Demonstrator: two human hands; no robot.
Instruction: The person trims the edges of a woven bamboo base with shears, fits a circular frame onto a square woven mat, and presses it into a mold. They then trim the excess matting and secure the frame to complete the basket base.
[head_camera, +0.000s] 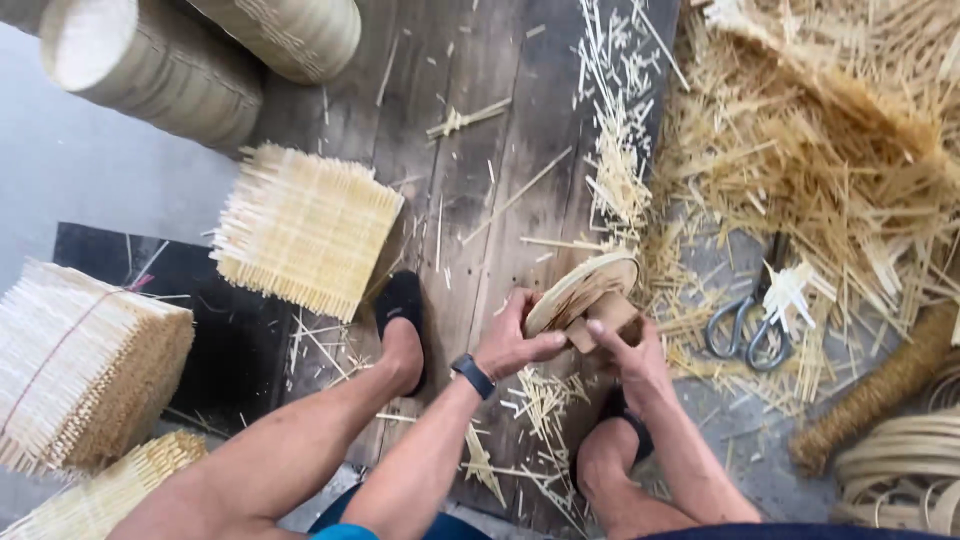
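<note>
Head view: left hand (515, 340) and right hand (630, 345) both pinch a round bamboo lid (580, 290), edge unfinished; woven mats (305, 228) stacked, scissors (750, 325) idle, trimmings (800, 170) piled.

Single head-worn view, looking steeply down, close over the floor (480, 120)

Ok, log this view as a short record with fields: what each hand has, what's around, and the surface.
left hand: grips the edge of the round woven bamboo disc, wears a dark wristband
right hand: holds the disc from the other side
feet: in dark slippers, set on the wooden boards
nearby tool: scissors lying in bamboo offcuts
stock: square woven mats stacked to the left
</note>
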